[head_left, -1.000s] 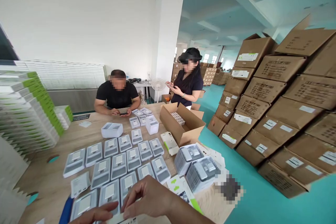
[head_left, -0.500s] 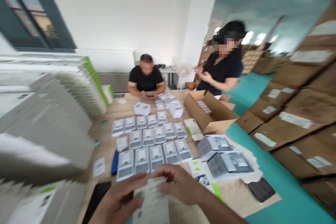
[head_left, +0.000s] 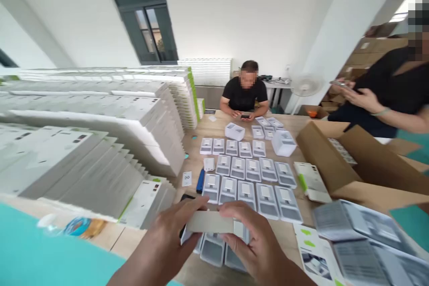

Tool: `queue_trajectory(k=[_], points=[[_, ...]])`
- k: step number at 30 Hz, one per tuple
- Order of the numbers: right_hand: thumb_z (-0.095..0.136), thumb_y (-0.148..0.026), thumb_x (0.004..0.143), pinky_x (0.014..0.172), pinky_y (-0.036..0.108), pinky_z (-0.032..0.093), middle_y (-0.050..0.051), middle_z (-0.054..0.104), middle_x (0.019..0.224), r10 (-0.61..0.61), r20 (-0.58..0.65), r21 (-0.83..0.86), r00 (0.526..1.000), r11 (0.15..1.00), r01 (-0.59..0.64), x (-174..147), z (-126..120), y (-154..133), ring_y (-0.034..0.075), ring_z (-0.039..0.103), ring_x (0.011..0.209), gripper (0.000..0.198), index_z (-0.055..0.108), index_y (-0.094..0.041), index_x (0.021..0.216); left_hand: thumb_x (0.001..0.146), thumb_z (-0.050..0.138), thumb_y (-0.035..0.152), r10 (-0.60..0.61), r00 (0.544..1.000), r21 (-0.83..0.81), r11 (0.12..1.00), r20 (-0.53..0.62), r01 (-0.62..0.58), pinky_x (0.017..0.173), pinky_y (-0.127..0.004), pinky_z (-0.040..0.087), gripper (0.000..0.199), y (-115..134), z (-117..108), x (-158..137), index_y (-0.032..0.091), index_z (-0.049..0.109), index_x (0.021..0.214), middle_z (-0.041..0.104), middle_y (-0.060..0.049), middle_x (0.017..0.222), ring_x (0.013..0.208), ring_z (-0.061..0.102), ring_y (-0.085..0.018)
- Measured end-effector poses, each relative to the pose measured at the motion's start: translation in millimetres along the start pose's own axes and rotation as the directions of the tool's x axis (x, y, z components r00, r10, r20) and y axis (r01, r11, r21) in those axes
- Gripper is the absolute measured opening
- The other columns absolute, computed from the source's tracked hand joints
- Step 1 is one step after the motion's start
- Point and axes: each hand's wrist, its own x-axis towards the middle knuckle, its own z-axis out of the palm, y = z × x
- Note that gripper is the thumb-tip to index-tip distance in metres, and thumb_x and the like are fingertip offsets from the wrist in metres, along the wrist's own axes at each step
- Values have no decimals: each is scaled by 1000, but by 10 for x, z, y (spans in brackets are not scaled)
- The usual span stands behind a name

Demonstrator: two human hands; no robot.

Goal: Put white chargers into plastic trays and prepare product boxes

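Observation:
Both hands hold a flat grey-white carton sleeve [head_left: 209,222] edge-on above the near table edge. My left hand [head_left: 170,237] grips its left end, and my right hand [head_left: 250,239] grips its right end. Beneath the sleeve lie several white plastic trays [head_left: 246,174], each with a small white device, set out in rows on the wooden table [head_left: 197,143]. A few more trays [head_left: 214,250] sit right under my hands.
Tall slanted stacks of flat white-and-green cartons [head_left: 100,120] fill the left. An open cardboard box [head_left: 338,161] and tray stacks [head_left: 365,228] stand right. One person sits at the far end [head_left: 246,94] with a phone; another stands at right [head_left: 395,94].
The view has swung left, away from the wall of brown boxes toward the carton stacks. The sleeve in my hands has turned from flat-face-up to edge-on.

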Motion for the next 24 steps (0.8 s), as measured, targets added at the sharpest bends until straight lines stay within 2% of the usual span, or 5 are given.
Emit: queue_trajectory(k=[4,9,13,16,24], points=[[59,-24,90,101,33,47,10,62,124,-121,148,13,981,993,121,113,298,67,23,58,116,33,57,-27,123,89,47,11,337,933,484,843,-130,-237,115,-47,36,29,-888,-413,-287,22,65,108,70,-6,115,115,61,-22],[57,-25,87,91,31,52,12,65,116,3,338,-52,941,999,16,-125,389,390,23,63,109,22,66,-22,106,81,38,-2,292,953,798,592,-77,-116,88,-41,55,45,-2017,-574,-777,17,62,114,71,-9,107,109,63,-29],[58,-30,85,83,31,54,12,64,118,275,393,-138,878,961,-240,-388,349,615,25,65,105,23,68,-23,105,73,50,-2,181,981,848,506,76,-159,110,-53,38,81,-1997,-491,-700,30,36,147,49,-10,146,137,42,-34],[58,-25,81,77,29,54,11,64,121,365,409,-177,836,931,-319,-496,316,698,24,66,102,26,69,-24,104,67,63,2,102,977,820,532,185,-211,111,-60,33,85,-1930,-412,-456,40,43,141,25,-6,162,146,25,-38],[55,-19,77,84,27,51,8,64,117,503,207,-184,839,862,-472,-961,56,938,21,64,102,28,67,-23,101,68,59,-7,138,982,805,564,126,-182,106,-48,44,65,-2273,-242,-554,32,67,120,50,-9,148,137,43,-34]])
